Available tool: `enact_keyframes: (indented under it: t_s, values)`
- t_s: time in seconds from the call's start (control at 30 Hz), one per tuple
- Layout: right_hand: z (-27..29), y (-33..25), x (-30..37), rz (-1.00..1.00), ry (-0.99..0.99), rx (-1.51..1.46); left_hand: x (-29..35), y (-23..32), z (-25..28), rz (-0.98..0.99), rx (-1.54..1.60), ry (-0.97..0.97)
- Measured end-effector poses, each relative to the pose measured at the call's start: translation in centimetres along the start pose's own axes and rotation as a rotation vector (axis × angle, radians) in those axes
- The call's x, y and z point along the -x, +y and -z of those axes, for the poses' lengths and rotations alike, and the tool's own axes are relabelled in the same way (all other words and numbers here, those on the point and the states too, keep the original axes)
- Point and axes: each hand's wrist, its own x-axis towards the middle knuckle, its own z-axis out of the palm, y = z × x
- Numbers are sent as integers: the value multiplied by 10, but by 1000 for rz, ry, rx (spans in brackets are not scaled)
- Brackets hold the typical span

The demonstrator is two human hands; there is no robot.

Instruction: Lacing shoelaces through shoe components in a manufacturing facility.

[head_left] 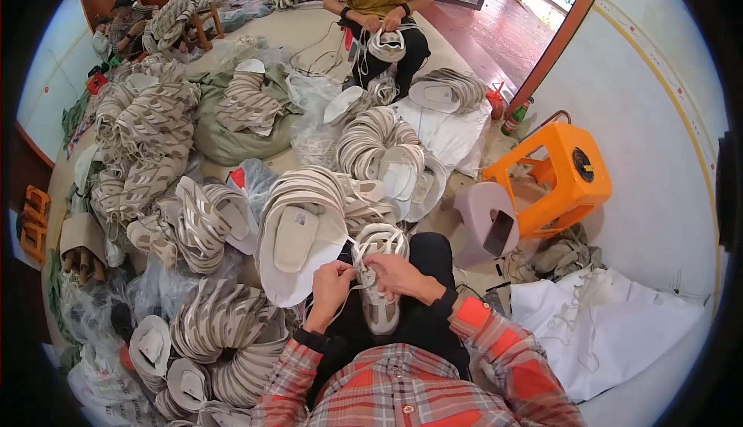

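A beige and white shoe upper [381, 311] lies across my lap between my dark-trousered thighs, its toe end toward me. My right hand [404, 280] is closed over its lacing area, fingertips pinched near the eyelets. Just left of it, my left hand [331, 288] is closed in a pinch on a thin pale shoelace, part of which is hidden by the fingers. Beside my left hand stands a tall nested stack of shoe uppers [294, 245] with a white lining showing.
More nested shoe uppers [155, 137] pile up at left. A co-worker [383, 9] sits ahead, holding another upper. At right are an orange stool [553, 171], a grey-mauve stool [474, 222] with a phone [501, 232] on it, a green bottle [515, 117] and white sacking [611, 326].
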Motion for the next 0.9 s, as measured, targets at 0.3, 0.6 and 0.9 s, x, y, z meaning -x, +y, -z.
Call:
enact_keyframes:
  t_s: [0.3,0.6,0.9]
  values:
    - [1,-14,-15,34,-28,302,0,2,-15,76,-270,12]
    - [10,-12,-6,303,269,914,8,0,32,84,-150,-289]
    - [30,-32,-17,104,201,-918,46,12,45,68,1956,-20]
